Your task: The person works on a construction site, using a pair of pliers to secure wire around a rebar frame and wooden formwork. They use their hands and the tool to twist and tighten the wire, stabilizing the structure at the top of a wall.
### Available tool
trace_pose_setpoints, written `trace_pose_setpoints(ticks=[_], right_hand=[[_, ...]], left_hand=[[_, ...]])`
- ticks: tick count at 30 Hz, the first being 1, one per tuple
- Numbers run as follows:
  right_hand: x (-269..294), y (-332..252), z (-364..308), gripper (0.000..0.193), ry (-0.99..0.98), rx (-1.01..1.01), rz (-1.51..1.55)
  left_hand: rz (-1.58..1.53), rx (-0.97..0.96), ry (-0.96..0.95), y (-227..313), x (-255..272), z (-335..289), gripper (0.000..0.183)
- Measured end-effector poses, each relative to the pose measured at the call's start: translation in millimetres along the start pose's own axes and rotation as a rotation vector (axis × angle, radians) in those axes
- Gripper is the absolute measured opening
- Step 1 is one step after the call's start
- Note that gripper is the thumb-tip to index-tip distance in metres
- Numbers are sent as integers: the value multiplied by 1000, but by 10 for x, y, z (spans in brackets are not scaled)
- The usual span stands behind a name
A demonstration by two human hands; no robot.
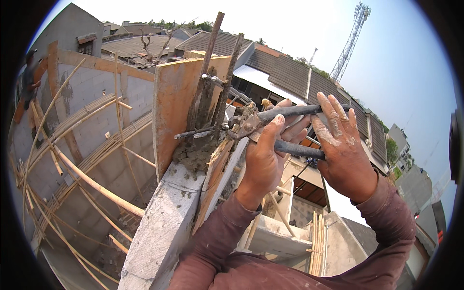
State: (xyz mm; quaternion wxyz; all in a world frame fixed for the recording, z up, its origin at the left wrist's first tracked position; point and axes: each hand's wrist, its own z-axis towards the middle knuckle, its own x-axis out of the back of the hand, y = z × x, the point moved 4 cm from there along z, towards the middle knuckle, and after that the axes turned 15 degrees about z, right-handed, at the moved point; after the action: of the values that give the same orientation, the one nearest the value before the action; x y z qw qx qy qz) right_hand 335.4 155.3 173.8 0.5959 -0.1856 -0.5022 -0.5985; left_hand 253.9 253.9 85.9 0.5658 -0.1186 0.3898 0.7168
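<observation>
Steel pincers (248,127) with black-covered handles stand open-handled in front of me. Their jaws point left, at the metal rods (232,92) and the wooden post beside the formwork. My left hand (265,162) holds the pincers just behind the pivot, thumb raised, its fingers partly behind the upper handle. At the handle ends is my right hand (344,154), dusted with grey cement, its fingers over the upper handle and its heel by the lower one. Whether the jaws grip a wire cannot be made out.
An orange-brown formwork board (181,96) rises over wet mortar (191,157) on a pale block wall (162,212). Bamboo scaffolding (96,181) fills the drop at left, where another person (30,79) stands. Below right are bamboo poles (316,241) and roofs.
</observation>
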Motion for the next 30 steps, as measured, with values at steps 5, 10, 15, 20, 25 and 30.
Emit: trace_pose_setpoints(ticks=[5,10,15,20,25,30], right_hand=[[-27,-92,39,52,34,12,-59],[35,-156,45,43,74,69,-116],[171,-236,62,31,88,146,-203],[125,-149,163,15,148,207,-194],[318,-9,481,15,-87,92,-11],[399,185,934,23,-682,-292,392]], left_hand=[[24,-3,44,38,56,-1,55],[-36,-1,59,-2,91,-26,55],[-76,8,71,-12,32,-46,56],[-70,3,132,10,28,-27,56],[-114,-9,120,-59,16,34,60],[-253,-88,133,-52,-12,99,62]])
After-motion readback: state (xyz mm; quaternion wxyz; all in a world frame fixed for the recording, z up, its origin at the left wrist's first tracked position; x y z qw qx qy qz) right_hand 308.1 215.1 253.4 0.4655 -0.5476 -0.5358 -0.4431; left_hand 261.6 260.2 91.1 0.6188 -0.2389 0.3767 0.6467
